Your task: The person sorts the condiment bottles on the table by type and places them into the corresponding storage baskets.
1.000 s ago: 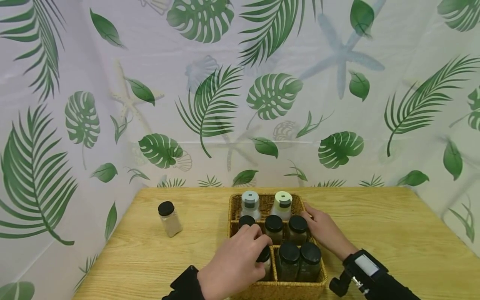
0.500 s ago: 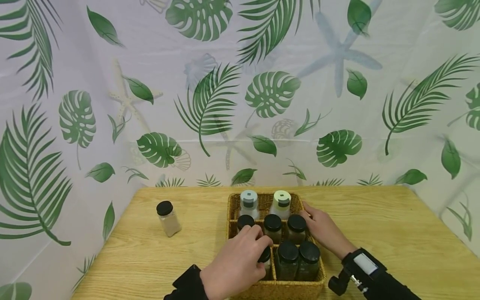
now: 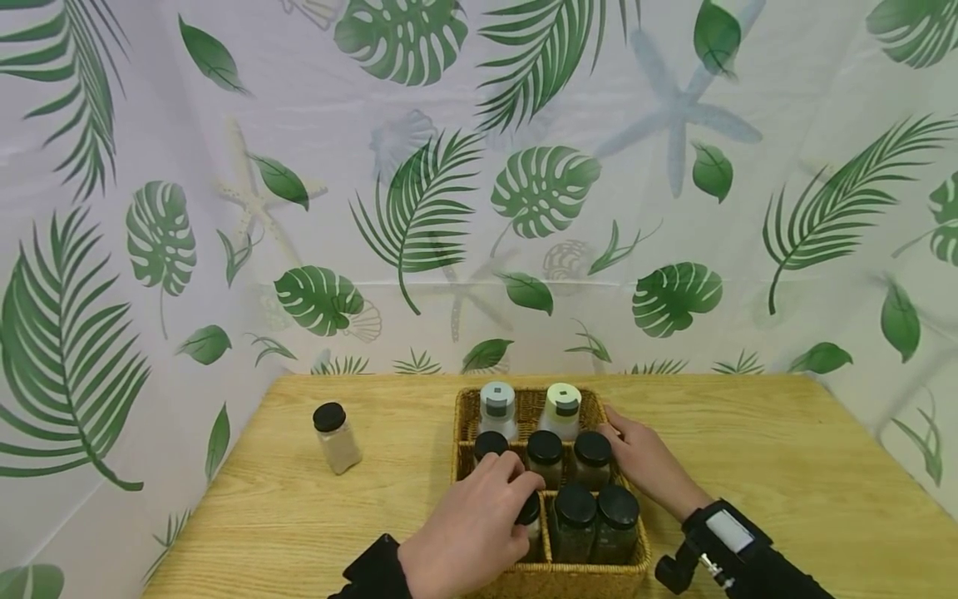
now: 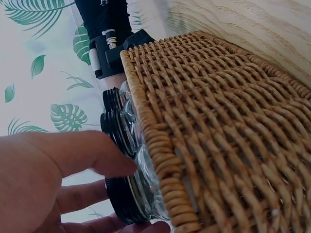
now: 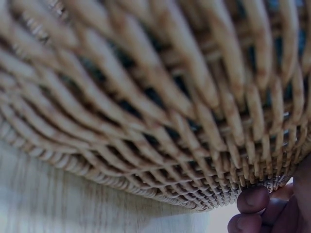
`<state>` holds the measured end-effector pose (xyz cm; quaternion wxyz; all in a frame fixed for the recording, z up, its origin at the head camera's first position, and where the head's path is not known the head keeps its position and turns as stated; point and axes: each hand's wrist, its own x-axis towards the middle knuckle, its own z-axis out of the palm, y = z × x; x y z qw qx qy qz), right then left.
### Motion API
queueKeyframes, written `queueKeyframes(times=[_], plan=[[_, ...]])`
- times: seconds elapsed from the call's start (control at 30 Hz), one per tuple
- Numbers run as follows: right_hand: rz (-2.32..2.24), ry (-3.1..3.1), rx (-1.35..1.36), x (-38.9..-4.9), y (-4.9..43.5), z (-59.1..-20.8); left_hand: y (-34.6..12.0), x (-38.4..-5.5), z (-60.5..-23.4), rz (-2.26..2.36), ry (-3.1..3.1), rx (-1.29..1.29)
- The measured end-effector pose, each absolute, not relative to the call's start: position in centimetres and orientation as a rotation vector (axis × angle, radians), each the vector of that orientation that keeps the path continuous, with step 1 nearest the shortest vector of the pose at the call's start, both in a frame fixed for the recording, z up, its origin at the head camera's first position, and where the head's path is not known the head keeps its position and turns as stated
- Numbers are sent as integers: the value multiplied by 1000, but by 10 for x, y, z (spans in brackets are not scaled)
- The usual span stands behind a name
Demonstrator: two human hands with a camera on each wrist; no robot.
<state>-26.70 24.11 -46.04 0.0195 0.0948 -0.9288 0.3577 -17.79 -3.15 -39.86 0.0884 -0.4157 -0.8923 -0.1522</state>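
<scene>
A wicker basket [image 3: 599, 574] with compartments stands on the table. In its front left compartment is a black-lidded glass jar [image 3: 530, 528], partly covered by my left hand [image 3: 471, 524]. That hand grips the jar near its lid [image 4: 125, 199]; in the left wrist view the thumb lies on one side and fingers on the other. My right hand [image 3: 651, 462] holds the basket's right side near the back. In the right wrist view its curled fingertips [image 5: 252, 200] meet the weave [image 5: 170, 107].
Two dark-filled jars [image 3: 575, 524] fill the front right compartment. Three black-lidded jars [image 3: 545, 457] line the middle row. Two bottles, one with a pale blue cap [image 3: 497, 399], one with a yellow cap [image 3: 563, 398], stand behind. Another jar [image 3: 338, 441] stands left on the table [image 3: 254, 516].
Almost nothing differs. The head view shifts slightly, while both hands keep their places on the jar and the basket.
</scene>
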Motion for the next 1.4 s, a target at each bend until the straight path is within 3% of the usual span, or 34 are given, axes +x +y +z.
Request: queueKeyframes(times=[0.6, 0.93, 1.4], plan=[[1172, -2912, 243, -266, 238, -460, -58, -185, -389, -692, -2693, -930], [1138, -2894, 250, -267, 238, -459, -102, -209, -385, -550, -2579, -566], [1122, -2887, 261, -266, 238, -460, -164, -240, -404, -366, -2636, -265]])
